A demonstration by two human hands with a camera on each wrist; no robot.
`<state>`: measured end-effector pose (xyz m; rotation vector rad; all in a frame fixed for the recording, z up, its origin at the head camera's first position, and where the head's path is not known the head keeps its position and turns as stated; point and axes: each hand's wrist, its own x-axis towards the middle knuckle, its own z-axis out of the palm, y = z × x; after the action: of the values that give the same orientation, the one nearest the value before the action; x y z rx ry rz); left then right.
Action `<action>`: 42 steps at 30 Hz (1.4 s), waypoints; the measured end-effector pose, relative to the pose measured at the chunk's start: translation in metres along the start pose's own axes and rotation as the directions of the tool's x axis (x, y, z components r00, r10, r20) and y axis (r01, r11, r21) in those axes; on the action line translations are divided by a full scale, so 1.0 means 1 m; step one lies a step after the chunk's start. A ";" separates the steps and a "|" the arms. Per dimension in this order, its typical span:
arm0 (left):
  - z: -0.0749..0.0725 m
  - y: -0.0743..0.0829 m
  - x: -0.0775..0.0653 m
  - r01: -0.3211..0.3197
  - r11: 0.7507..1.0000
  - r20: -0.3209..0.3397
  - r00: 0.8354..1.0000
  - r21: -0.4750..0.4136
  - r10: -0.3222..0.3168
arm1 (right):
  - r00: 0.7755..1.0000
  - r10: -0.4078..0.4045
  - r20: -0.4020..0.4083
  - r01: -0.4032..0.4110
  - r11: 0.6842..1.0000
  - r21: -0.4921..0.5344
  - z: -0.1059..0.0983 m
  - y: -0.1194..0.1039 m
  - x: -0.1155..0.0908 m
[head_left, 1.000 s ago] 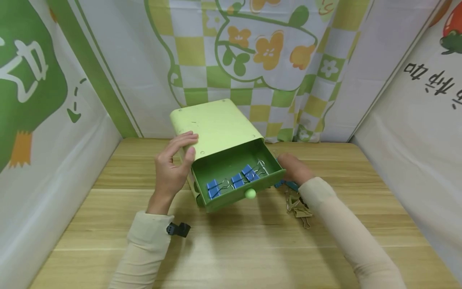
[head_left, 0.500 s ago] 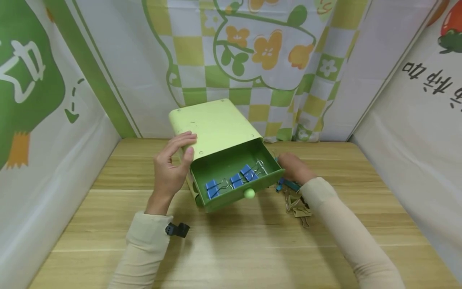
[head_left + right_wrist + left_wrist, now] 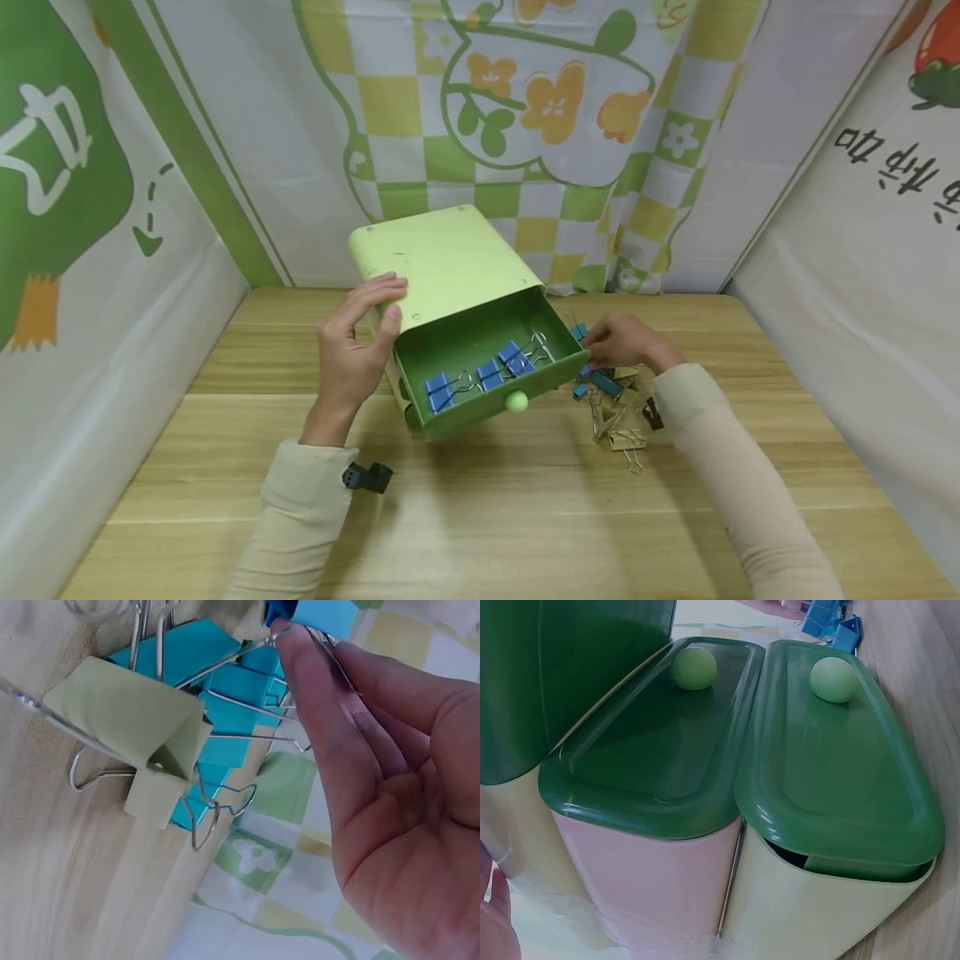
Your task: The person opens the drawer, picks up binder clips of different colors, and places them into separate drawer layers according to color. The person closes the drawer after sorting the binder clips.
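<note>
A light green drawer cabinet (image 3: 450,258) stands at an angle on the table, its top drawer (image 3: 480,414) pulled out. Inside the drawer lie three blue binder clips (image 3: 440,393), wire handles toward the right. My left hand (image 3: 352,350) rests on the cabinet's left top edge, fingers straight across the top and thumb near the front corner. Beside the drawer's right side, my right hand (image 3: 626,342) pinches a blue binder clip (image 3: 322,613) between thumb and fingertips. Teal binder clips (image 3: 232,705) and a pale gold binder clip (image 3: 124,712) lie close by it.
Gold binder clips (image 3: 626,440) and a black binder clip (image 3: 653,412) lie loose right of the cabinet. In the left wrist view, two lower drawers (image 3: 652,750) with round knobs are in place. A printed curtain (image 3: 525,200) hangs behind the table.
My right hand has drawn back slightly right from behind the drawer's side, so its fingers and more of the loose clips show. The left hand stays on the cabinet.
</note>
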<state>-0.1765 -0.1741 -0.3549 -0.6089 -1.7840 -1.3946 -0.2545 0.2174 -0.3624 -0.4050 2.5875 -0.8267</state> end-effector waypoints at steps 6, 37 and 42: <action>-0.001 0.000 0.000 0.000 1.000 0.002 1.000 0.001 0.000 | 1.000 0.025 0.011 -0.027 0.983 0.184 -0.005 0.008 -0.001; -0.001 -0.002 0.000 0.002 1.000 0.015 1.000 -0.002 -0.002 | 0.999 0.034 -0.025 0.001 0.582 0.813 -0.036 -0.018 -0.017; -0.001 -0.001 0.000 0.000 1.000 0.012 1.000 -0.004 0.000 | 1.000 0.006 -0.028 0.020 0.525 0.851 -0.044 -0.029 -0.021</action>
<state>-0.1770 -0.1757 -0.3555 -0.6202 -1.7915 -1.3975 -0.2516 0.2243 -0.3062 -0.0831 1.8307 -1.9574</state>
